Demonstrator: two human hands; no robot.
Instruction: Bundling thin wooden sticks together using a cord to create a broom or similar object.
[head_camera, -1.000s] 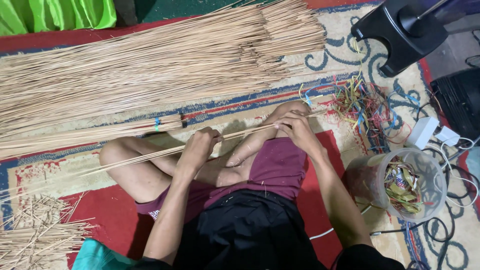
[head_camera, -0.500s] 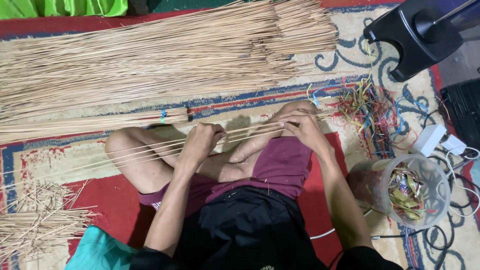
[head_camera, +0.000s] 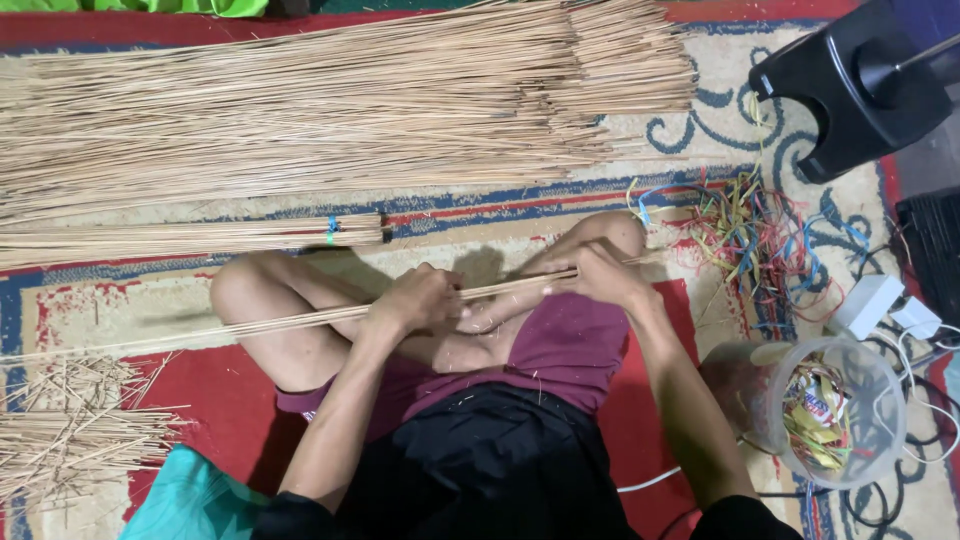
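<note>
I sit cross-legged on a patterned rug (head_camera: 120, 290). A thin bunch of long pale sticks (head_camera: 270, 323) lies across my lap, running from far left to my right knee. My left hand (head_camera: 420, 297) is closed around the bunch near its middle. My right hand (head_camera: 592, 272) grips the same bunch near its right end, above my knee. A tied bundle of sticks with a blue band (head_camera: 190, 238) lies just beyond my legs.
A large heap of long sticks (head_camera: 330, 100) covers the rug ahead. Short broken sticks (head_camera: 70, 430) lie at lower left. Coloured ties (head_camera: 765, 240) are scattered right, beside a clear plastic jar (head_camera: 830, 410) of ties. A black stool (head_camera: 850, 85), white adapter and cables stand at right.
The view has shifted slightly. Both hands stay on the thin bunch; my left hand has slid a little along it and the sticks look gathered tighter.
</note>
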